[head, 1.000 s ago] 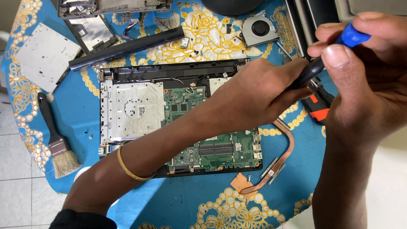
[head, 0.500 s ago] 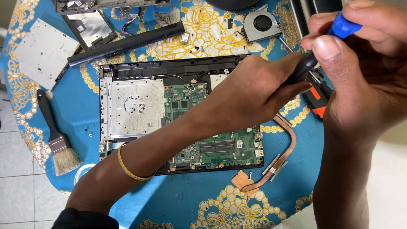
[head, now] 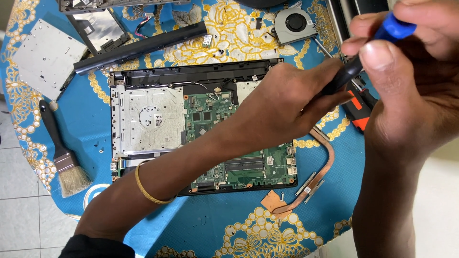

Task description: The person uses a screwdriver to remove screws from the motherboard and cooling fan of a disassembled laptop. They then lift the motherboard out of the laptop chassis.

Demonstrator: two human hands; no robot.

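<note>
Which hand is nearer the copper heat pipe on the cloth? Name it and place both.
Left. The left hand lies over the opened laptop, just up-left of the copper heat pipe. The right hand is raised farther up-right, gripping the blue-handled screwdriver.

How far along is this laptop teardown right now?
Done: fan, copper heat pipe and optical drive lie out on the cloth. In hand: both hands, left hand and right hand, hold the blue-handled screwdriver. Left: the green board sits in the laptop base.

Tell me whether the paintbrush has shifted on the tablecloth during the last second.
No. The paintbrush keeps its place beside the open laptop's left edge; only the camera view drifts slightly.
</note>
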